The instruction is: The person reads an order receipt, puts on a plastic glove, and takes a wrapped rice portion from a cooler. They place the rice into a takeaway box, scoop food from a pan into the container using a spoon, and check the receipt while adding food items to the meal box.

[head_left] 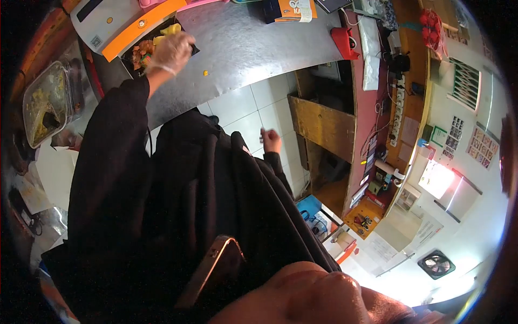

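Note:
My left hand (170,53), in a clear thin glove, reaches over a black tray (196,49) on the metal counter. Its fingers are curled in; whatever they hold, if anything, is hidden. Beside the fingers lie yellow chunks (174,30), and reddish-brown food pieces (141,53) fill the near part of the tray. A small yellow bit (205,73) has landed on the counter. Away from the counter, my right hand (271,141) hangs low over the tiled floor, fingers curled, with nothing visible in it.
An orange and white machine (121,27) stands against the tray. On the left is a clear plastic tub (48,102) with yellow scraps. The metal counter (253,48) carries an orange and black box (291,9) and a red holder (344,43). A wooden cabinet (322,124) stands right.

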Demonstrator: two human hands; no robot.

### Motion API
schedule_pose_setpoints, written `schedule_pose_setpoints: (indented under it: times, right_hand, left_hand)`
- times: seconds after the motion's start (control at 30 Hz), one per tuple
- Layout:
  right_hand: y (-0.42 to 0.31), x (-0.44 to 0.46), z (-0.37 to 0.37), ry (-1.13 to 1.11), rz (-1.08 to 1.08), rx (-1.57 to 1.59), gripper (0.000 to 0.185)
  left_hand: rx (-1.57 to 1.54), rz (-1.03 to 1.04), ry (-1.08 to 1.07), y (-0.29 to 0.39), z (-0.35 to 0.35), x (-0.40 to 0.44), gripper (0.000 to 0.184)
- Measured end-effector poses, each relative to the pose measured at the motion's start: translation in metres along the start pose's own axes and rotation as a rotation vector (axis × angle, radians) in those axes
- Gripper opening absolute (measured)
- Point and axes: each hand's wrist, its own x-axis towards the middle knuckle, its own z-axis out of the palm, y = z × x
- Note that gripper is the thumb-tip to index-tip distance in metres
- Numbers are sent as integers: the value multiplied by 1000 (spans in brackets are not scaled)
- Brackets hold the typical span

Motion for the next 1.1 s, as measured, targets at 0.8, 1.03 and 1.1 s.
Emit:
schedule_pose_setpoints:
  times: [0.8,1.03,1.1]
  right_hand:
    - [-237,-226,-235,-1289,-1091,1051,37]
    - [-185,-215,-276,-1094,-1200,1167,34]
    - [-174,-206,-288,-1183,-912,1248,34]
  left_hand:
    - [11,820,-443,313,201,-43,34]
    - [131,773,-594,344,202,-24,34]
    - [42,702,-517,345,206,-16,38]
